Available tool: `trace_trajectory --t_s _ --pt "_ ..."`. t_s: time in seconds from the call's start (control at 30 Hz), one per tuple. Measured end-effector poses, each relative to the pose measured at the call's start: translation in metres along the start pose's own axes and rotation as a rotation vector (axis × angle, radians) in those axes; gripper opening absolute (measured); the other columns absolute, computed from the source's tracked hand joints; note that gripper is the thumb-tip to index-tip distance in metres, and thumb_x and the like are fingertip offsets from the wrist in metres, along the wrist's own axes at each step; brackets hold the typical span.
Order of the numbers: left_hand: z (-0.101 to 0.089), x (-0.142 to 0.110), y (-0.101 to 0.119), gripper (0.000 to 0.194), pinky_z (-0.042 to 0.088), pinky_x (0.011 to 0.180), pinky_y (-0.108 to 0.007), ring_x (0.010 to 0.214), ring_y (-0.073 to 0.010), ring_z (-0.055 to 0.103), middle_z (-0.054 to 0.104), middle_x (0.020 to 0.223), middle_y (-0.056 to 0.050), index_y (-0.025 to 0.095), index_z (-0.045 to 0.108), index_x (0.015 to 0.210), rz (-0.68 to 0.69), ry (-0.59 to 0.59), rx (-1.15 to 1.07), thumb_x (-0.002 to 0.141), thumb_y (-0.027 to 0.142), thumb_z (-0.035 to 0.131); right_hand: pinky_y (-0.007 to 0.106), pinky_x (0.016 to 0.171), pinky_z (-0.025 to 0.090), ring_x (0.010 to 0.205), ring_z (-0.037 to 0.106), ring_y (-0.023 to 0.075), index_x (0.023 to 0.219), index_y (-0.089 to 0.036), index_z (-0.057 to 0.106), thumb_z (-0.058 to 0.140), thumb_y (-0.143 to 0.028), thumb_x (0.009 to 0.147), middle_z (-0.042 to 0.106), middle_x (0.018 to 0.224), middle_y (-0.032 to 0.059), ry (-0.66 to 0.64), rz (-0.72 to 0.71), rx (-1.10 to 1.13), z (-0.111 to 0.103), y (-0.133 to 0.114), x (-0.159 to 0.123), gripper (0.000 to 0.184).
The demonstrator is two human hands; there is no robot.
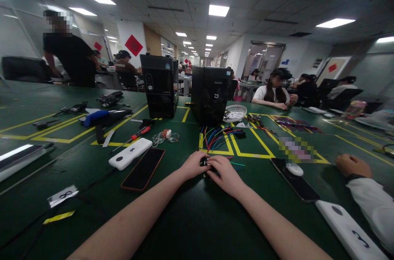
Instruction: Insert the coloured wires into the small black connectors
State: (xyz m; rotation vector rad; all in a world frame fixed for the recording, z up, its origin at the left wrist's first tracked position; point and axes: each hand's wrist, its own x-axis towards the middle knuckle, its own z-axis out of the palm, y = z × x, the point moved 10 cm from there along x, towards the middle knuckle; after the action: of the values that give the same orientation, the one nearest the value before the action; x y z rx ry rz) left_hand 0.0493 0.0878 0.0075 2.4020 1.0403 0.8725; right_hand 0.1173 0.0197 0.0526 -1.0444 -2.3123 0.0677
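Note:
My left hand [193, 164] and my right hand [224, 174] meet on the green table [184, 219], both closed around a small black part [205, 163] held between them. Only a bit of that part shows between the fingers. Just beyond my hands lies a bundle of coloured wires [215, 136] leading toward a black computer case [211, 95]. A dark phone [143, 168] and a white power bank [130, 153] lie left of my left hand.
A second black case [160, 85] stands at the back left. A red-handled screwdriver [140, 132], glasses [165, 137] and tools lie on the left. A white basket [234, 113] sits behind. Another person's hand [352, 165], a phone [295, 179] and a white power bank [349, 229] are at right.

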Motion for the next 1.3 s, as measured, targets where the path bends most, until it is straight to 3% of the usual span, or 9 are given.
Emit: trace_trajectory --t_s 0.13,0.23,0.57,0.73,0.83,0.97,1.03,1.2,1.3 --pt "0.001 -0.001 -0.001 0.031 0.043 0.081 -0.032 0.091 -0.0228 0.056 0.063 0.097 -0.006 0.017 0.061 0.097 -0.011 -0.01 0.031 0.072 0.034 0.069 0.039 0.089 0.04 0.102 0.051 0.0208 0.108 -0.019 0.056 0.049 -0.017 0.083 0.058 0.107 0.0089 0.095 0.137 -0.086 -0.006 0.031 -0.002 0.026" --pt "0.002 -0.002 0.002 0.035 0.043 0.081 -0.032 0.093 -0.0234 0.056 0.063 0.099 -0.006 0.019 0.061 0.098 -0.004 -0.042 0.036 0.071 0.038 0.07 0.035 0.082 0.041 0.093 0.052 0.0202 0.095 -0.017 0.059 0.05 -0.015 0.081 0.059 0.095 0.0073 0.06 0.196 -0.142 -0.002 0.048 -0.003 0.016" --pt "0.004 0.0 -0.001 0.036 0.042 0.082 -0.032 0.093 -0.0238 0.056 0.064 0.097 -0.006 0.018 0.063 0.097 -0.034 -0.068 0.026 0.068 0.038 0.072 0.032 0.076 0.041 0.084 0.052 0.0188 0.084 -0.018 0.057 0.048 -0.012 0.081 0.058 0.085 0.0048 0.026 0.208 -0.121 0.008 0.053 -0.005 0.011" --pt "0.004 -0.001 -0.001 0.038 0.042 0.082 -0.033 0.095 -0.025 0.056 0.064 0.1 -0.007 0.018 0.062 0.098 -0.035 -0.077 0.028 0.068 0.038 0.073 0.032 0.075 0.043 0.082 0.054 0.0186 0.089 -0.018 0.054 0.041 -0.017 0.086 0.059 0.086 0.006 0.209 0.323 -0.03 -0.02 0.064 -0.007 0.013" --pt "0.004 -0.001 -0.001 0.039 0.043 0.082 -0.033 0.095 -0.0247 0.056 0.064 0.099 -0.007 0.018 0.062 0.099 -0.024 -0.068 0.028 0.068 0.038 0.072 0.031 0.076 0.043 0.083 0.054 0.0181 0.09 -0.019 0.054 0.042 -0.018 0.086 0.058 0.087 0.0059 0.196 0.254 -0.004 -0.03 0.05 -0.004 0.012" --pt "0.003 -0.001 0.001 0.033 0.043 0.082 -0.033 0.091 -0.0232 0.057 0.064 0.096 -0.005 0.019 0.062 0.096 -0.004 -0.048 0.024 0.069 0.035 0.071 0.031 0.078 0.043 0.086 0.054 0.017 0.088 -0.019 0.057 0.048 -0.016 0.083 0.059 0.089 0.005 -0.036 0.041 0.025 -0.009 0.008 0.001 0.011" --pt "0.002 -0.001 0.004 0.029 0.042 0.084 -0.033 0.091 -0.0225 0.057 0.064 0.095 -0.005 0.019 0.062 0.093 -0.001 -0.044 0.013 0.069 0.032 0.07 0.033 0.081 0.042 0.089 0.053 0.0173 0.089 -0.019 0.058 0.051 -0.016 0.082 0.059 0.092 0.0056 -0.067 -0.004 0.006 -0.003 -0.003 0.001 0.011" --pt "-0.007 -0.003 0.022 0.033 0.042 0.087 -0.033 0.097 -0.0222 0.055 0.061 0.101 -0.006 0.019 0.059 0.101 0.079 0.005 -0.017 0.072 0.03 0.069 0.038 0.088 0.04 0.099 0.051 0.0197 0.103 -0.02 0.057 0.049 -0.017 0.082 0.058 0.102 0.0077 0.074 0.108 -0.039 -0.012 0.012 0.001 0.023" --pt "-0.007 -0.005 0.032 0.036 0.041 0.091 -0.034 0.102 -0.0226 0.053 0.059 0.107 -0.006 0.02 0.057 0.105 0.125 -0.004 0.009 0.073 0.031 0.069 0.039 0.088 0.041 0.098 0.051 0.0203 0.099 -0.019 0.059 0.049 -0.017 0.081 0.057 0.101 0.0079 0.096 0.176 -0.054 -0.012 0.025 -0.001 0.02"
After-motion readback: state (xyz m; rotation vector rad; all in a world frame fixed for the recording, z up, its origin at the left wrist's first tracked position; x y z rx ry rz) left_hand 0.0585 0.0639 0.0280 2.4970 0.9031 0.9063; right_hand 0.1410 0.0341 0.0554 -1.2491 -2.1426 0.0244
